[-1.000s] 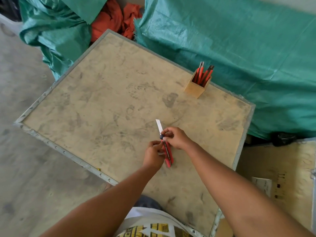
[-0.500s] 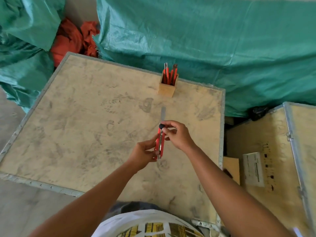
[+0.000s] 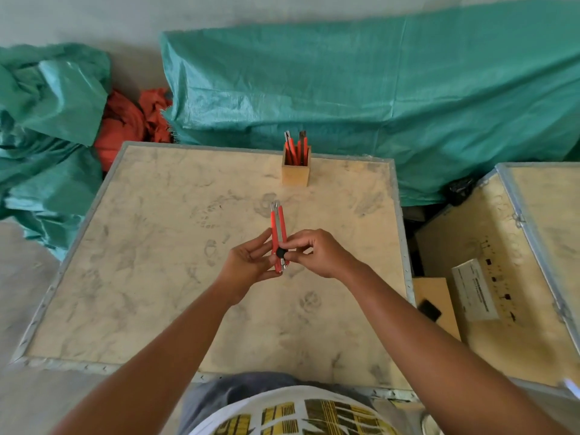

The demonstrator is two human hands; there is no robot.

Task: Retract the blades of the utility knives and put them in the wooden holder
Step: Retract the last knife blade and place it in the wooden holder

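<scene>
A red utility knife (image 3: 277, 224) is held upright above the middle of the wooden crate top (image 3: 157, 277). Its blade shows only as a short tip at the far end. My left hand (image 3: 248, 263) grips the knife's lower body from the left. My right hand (image 3: 317, 252) pinches the black slider knob near the knife's lower end. A small square wooden holder (image 3: 295, 174) stands at the far edge of the crate top, straight beyond the knife, with several red knives (image 3: 296, 149) standing in it.
Green tarpaulin (image 3: 376, 89) covers bulky things behind the crate and at the left, with orange cloth (image 3: 131, 120) between. A second wooden crate (image 3: 508, 277) with a white label lies at the right, across a narrow gap.
The long blade that stuck out of the knife has slid back into the handle, and the black slider has moved down toward me. The camera view has swung to face the holder squarely.
</scene>
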